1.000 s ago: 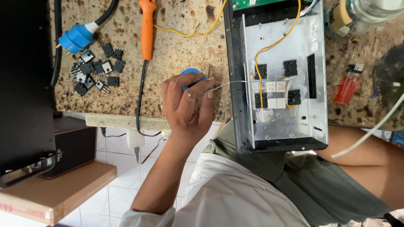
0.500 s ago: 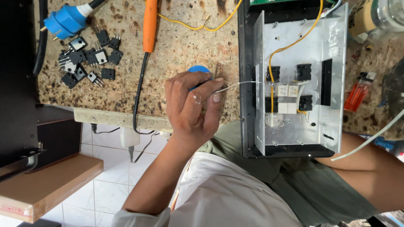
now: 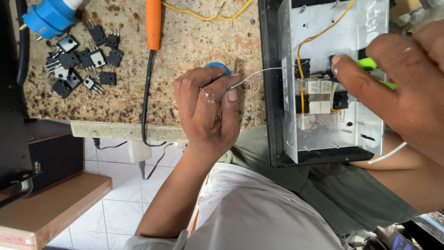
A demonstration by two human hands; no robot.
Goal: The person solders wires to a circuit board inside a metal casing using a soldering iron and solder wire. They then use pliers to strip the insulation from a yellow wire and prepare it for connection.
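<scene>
Just solder wire (image 3: 259,74) beyond left hand's (image 3: 206,109) grip

Right hand (image 3: 397,88) has come into view from the right edge, now over the metal chassis (image 3: 333,28), fingers (image 3: 344,74) closed on a green-handled tool (image 3: 372,67) by the black components (image 3: 340,99). Earlier only the left hand (image 3: 208,109) showed. View has shifted; the chassis sits further right.

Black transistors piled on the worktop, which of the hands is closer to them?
Left. The left hand lies on the worktop beside the black transistors, just past the orange tool handle; the right hand is much farther off, over the metal chassis.
</scene>
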